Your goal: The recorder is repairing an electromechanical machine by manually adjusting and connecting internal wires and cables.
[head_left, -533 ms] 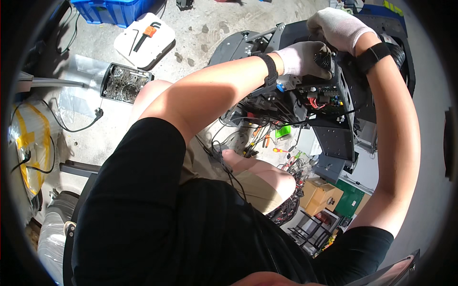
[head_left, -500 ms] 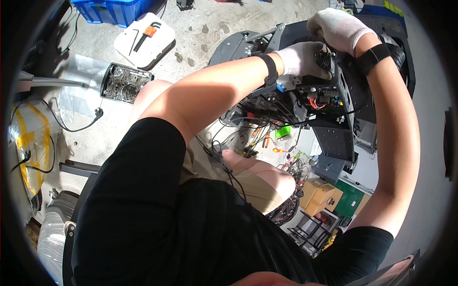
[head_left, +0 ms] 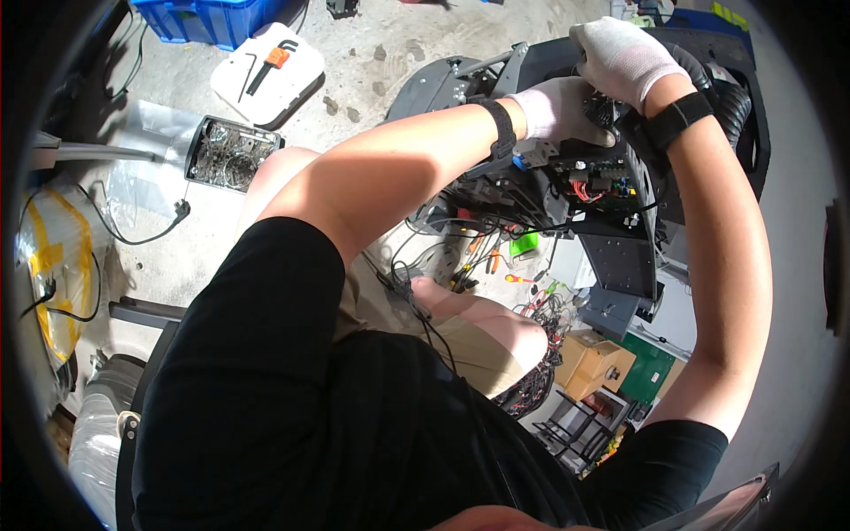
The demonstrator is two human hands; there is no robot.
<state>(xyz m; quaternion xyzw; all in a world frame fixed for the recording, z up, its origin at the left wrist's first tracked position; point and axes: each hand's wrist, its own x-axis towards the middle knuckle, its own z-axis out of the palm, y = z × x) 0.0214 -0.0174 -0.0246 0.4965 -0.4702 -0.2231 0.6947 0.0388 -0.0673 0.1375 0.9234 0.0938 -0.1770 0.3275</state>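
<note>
Up at one o'clock, here's the action: a black machine [head_left: 620, 252], its front open, with both gloved hands on its upper end. The left hand [head_left: 562, 111] has fingers and thumb on either side of a black ribbed part [head_left: 602, 111], though whether they're squeezing it or just bracing there can't be told. The right hand [head_left: 622, 64], close above at one o'clock, curls down over the dark top; its fingertips are tucked away, so its grip is anyone's guess. The machine looks heavy and stiff, one to hold by its solid frame edges. The ribbed part looks light and firm, best pinched by its sides, and knit gloves may slip on it. Just below, at two o'clock, the bare circuit board [head_left: 606, 181] and red wires [head_left: 582, 190] look fragile, no place for a thumb! The right forearm covers some of the machine's right side, the hands hide its upper workings, and the dark tangle below the left wrist is hard to make out.
</note>
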